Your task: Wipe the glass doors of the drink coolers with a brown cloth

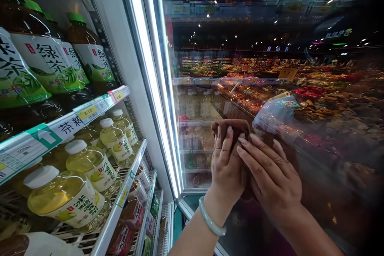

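Our left hand [226,160] lies against the glass door [336,176], fingers lightly bent over a bunched brown cloth [234,123]; whether it grips or only presses, we cannot tell. Our right hand [276,176] is open at the glass door, fingers nearly straight by the cloth, with hold of nothing that we can see. That cloth rests on the glass door's face.

On the higher shelf left of the glass door we read 绿茶 on the labels of green-capped bottles [49,62], filled with dark brown drink. Price tags [85,113] there say 2.50, and a shelf label [48,138] shows 500ml and 茶, its next character partly covered. Lower, also left of the glass door, white-capped bottles [70,202] hold pale yellow drink; their labels read 冰糖雪梨. Beneath a yellow sign [288,74] seen in the glass door, goods blur together; we make out a 7 on it.
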Demonstrator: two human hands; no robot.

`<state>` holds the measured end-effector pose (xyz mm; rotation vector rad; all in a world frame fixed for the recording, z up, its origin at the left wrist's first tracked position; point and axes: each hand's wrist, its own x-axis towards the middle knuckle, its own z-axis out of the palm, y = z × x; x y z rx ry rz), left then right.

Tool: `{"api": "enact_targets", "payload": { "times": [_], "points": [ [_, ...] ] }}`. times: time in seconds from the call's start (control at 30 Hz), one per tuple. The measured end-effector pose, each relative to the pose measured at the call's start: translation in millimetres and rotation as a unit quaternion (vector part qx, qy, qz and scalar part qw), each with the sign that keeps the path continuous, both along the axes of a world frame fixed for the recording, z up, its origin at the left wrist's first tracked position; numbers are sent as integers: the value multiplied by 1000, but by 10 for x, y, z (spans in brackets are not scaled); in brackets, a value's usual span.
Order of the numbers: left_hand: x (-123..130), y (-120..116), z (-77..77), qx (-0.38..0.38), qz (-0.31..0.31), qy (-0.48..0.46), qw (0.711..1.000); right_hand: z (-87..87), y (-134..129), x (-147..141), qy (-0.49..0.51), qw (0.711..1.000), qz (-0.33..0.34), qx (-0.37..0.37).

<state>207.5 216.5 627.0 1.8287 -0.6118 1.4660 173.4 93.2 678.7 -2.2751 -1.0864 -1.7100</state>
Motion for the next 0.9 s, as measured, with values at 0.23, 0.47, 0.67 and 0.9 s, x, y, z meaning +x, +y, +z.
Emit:
{"api": "enact_targets", "payload": {
  "times": [0.23,0.47,0.67,0.9],
  "points": [
    [108,242,-150,110,-60,-18,992,-47,109,4,24,989,-146,-19],
    [370,406,-92,17,-3,-7,1000,-44,167,21,17,978,-209,-12],
    [420,328,-245,68,-62,-98,991,-157,311,51,38,969,-242,-1],
    [381,345,-347,2,-58,-51,997,-348,276,148,-12,979,-203,-33]
  ]
}}
